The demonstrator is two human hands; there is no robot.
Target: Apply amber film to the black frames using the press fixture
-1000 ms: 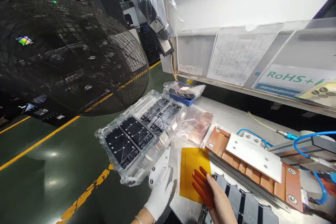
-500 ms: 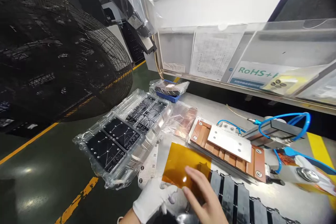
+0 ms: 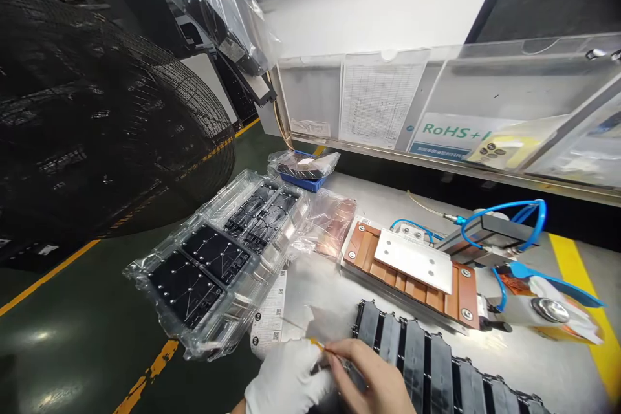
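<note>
A dark wire cage [image 3: 194, 103] bulges left of clear pockets [image 3: 310, 90] holding papers [image 3: 381, 100].

Head camera, single view: worn on the person's head, looking forward and down across the bench [image 3: 325, 288] from above. Hands [image 3: 286, 375] nearest the lens, cut by the lower frame edge; clear document pockets [image 3: 310, 94] farther off at upper right; mesh fan cage [image 3: 204, 97] and green floor [image 3: 72, 310] taking the left side.

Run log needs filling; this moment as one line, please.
left hand: gloved, at amber piece | right hand: bare, pinching it | nearby: grey bars
</note>
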